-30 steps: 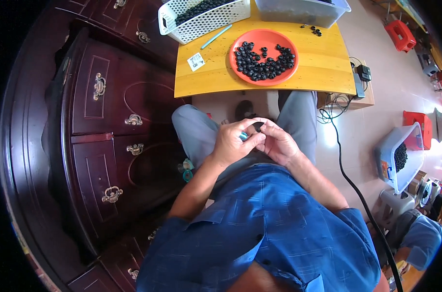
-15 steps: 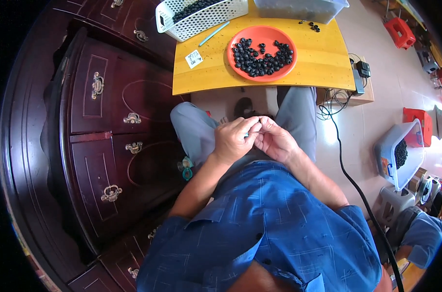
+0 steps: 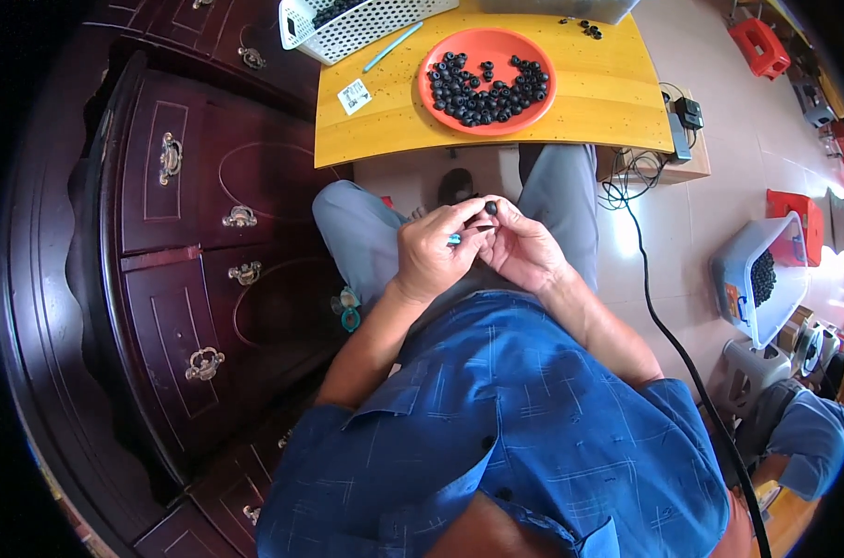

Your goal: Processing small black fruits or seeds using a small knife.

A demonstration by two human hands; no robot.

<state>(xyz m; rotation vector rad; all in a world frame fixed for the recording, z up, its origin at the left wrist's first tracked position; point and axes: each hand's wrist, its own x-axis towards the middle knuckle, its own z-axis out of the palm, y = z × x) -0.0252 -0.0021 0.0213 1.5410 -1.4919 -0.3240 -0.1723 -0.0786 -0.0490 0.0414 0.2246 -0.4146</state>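
The bead [image 3: 491,207], small, dark and round, sits at the fingertips between the hands, up at 11 o'clock from the right hand [image 3: 531,251], whose grip is pinched on it; a left fingertip seems to touch it too. The left hand [image 3: 431,253] has its grip clamped on a teal tool [image 3: 454,239]. The tool's long axis runs from 8 to 2 o'clock, its dark tip pointing to 2, just below the bead. The bead shows no clear long axis, and its hole's direction cannot be told.
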